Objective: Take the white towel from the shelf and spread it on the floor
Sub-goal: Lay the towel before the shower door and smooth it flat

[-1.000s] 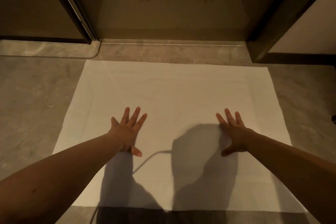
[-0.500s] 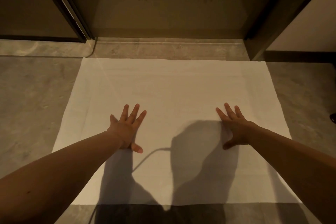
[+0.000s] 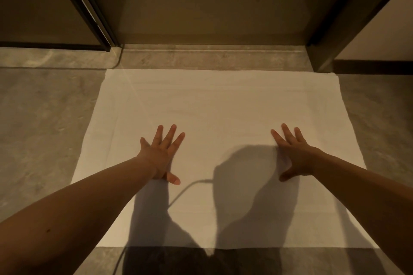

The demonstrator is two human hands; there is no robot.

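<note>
— Where is the towel now?
— The white towel (image 3: 219, 105) lies spread flat on the grey floor (image 3: 44, 118). Its far edge is just beside the door sill (image 3: 212, 58).
— And your hands?
— My left hand (image 3: 159, 156) and my right hand (image 3: 295, 154) both rest flat on it. The fingers are straight and spread, and they hold nothing.
— Do you see the whole towel?
— No. My forearms (image 3: 89, 207) cover the two near corners, and dark shadow (image 3: 257, 185) falls over the near part. I cannot tell what makes the thin curved shadow line (image 3: 185, 190).
</note>
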